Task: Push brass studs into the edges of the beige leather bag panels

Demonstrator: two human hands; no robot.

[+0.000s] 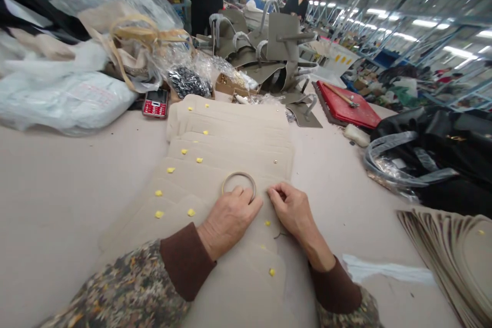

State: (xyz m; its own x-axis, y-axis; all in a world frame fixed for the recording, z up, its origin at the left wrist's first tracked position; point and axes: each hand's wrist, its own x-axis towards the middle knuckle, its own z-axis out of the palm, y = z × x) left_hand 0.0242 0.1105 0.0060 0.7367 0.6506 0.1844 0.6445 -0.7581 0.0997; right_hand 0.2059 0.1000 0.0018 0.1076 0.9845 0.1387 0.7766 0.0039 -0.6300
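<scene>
Obs.: our L hand (230,218) had its grip closed on the near side of a thin ring (239,173), prob. a tape roll, over the beige panels (230,156). Our R hand (292,210) was just beside it, fingers curled, thumb by index tip; we couldn't tell if that grip held anything. Key rel.: ring lay fwd of L knuckles and to the L of the R fingertips, not touching them; L hand nearer. Ring was round, no long axis; overlapped panels ran in a row away from us on the table (57,189), w/ yellow tabs (191,212). Dark thread (280,236) lay nr R hand
</scene>
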